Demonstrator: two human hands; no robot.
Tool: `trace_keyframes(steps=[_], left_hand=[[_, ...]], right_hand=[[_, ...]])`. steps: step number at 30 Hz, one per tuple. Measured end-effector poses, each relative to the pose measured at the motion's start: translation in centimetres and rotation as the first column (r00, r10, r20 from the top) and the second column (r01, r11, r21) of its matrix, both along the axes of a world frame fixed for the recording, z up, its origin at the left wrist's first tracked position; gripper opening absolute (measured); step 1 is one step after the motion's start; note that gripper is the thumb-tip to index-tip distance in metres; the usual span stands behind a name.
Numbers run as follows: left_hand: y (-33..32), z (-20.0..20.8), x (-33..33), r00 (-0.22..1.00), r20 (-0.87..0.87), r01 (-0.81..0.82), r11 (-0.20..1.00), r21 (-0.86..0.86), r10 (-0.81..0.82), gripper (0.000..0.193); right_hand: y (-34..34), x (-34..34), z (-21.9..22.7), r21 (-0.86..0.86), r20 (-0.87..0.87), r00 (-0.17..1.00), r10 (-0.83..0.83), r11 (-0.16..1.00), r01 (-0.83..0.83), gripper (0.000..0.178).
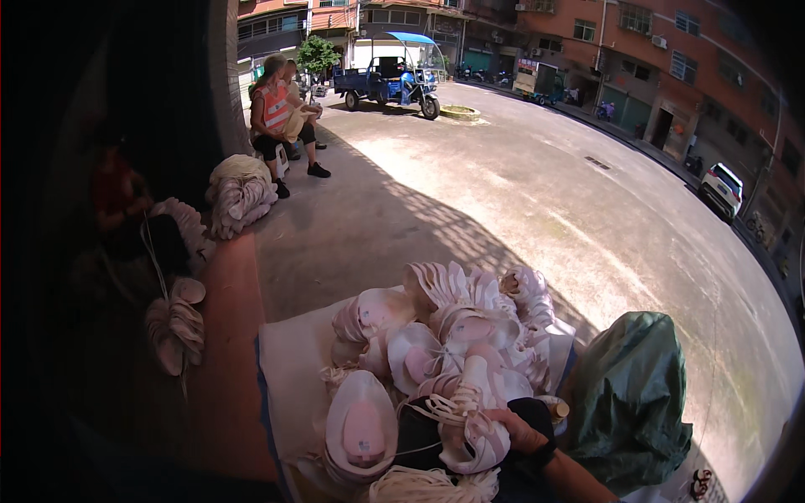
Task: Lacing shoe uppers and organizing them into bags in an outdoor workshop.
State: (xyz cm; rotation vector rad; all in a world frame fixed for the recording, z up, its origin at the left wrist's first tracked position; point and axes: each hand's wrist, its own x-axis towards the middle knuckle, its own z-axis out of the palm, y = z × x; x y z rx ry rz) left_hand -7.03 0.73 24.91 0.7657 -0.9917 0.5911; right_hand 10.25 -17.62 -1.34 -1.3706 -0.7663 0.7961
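Observation:
My right hand (518,431), with a dark band at its wrist, comes in from the lower right. Its fingers are closed around the edge of a pale pinkish-white shoe upper (474,436), and loose cream laces lie across that upper. My left hand is not in view. Just left of the held upper stands a nested stack of shoe uppers (362,415) with a pink insole-shaped patch inside. Beyond my hand a heap of similar uppers (419,352) covers much of a pale work surface (293,356). A bundle of cream laces (436,486) lies at the lower edge.
A dark green sack (633,394) stands to the right, near a small bottle (557,408). At left, in shade, a person (126,189) sits by strung uppers (176,327). Another person in an orange vest (272,109) sits farther off, near a blue three-wheeler (390,80).

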Motion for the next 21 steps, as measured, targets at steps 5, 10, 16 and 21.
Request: trace_keyframes(steps=[5,10,16,21], left_hand=[[-0.1,0.3,0.6,0.999,0.033,-0.028,0.999,0.016,0.027,0.076],[-0.2,0.7,0.4,0.996,0.047,-0.075,0.997,0.032,0.073,0.075],[-0.5,1.0,0.4,0.989,0.071,-0.134,0.99,0.037,0.131,0.073],[-0.6,1.1,0.5,0.981,0.096,-0.174,0.984,0.034,0.17,0.071]], right_hand=[[0.7,0.6,-0.8,0.087,-0.709,0.704,0.049,0.996,0.018,0.03],[-0.2,0.4,-0.6,-0.063,-0.037,0.998,0.047,0.997,-0.049,0.034],[-0.1,0.2,0.4,0.014,0.303,0.953,0.024,0.999,-0.029,0.036],[0.1,0.5,-1.0,0.043,-0.493,0.869,0.047,0.999,-0.03,0.039]])
